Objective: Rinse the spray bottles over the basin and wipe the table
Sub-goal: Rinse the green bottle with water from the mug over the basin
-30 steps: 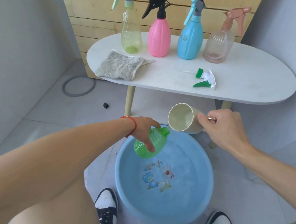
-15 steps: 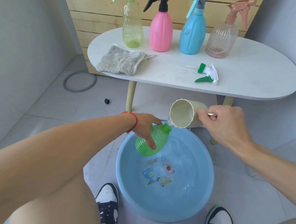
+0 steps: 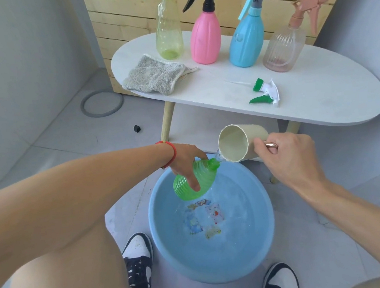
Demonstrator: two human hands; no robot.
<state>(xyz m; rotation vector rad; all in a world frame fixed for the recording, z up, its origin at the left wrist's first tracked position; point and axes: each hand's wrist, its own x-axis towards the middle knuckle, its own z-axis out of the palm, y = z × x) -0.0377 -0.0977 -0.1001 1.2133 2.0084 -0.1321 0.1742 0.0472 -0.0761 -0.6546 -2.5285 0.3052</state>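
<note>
The person's arms are bare, with no sleeves showing. A thin red cord bracelet (image 3: 171,152) with a small gold-coloured bead circles the wrist of the left hand (image 3: 185,158). The right hand (image 3: 287,155) wears nothing visible on its wrist. The legs are bare at the knee and thigh. On the feet are low sneakers, the left shoe (image 3: 138,258) and the right shoe (image 3: 279,279), both white with black panels and black laces.

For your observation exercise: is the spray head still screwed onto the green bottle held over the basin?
No: the green bottle has an open neck, and a green-and-white spray head lies loose on the table.
</note>
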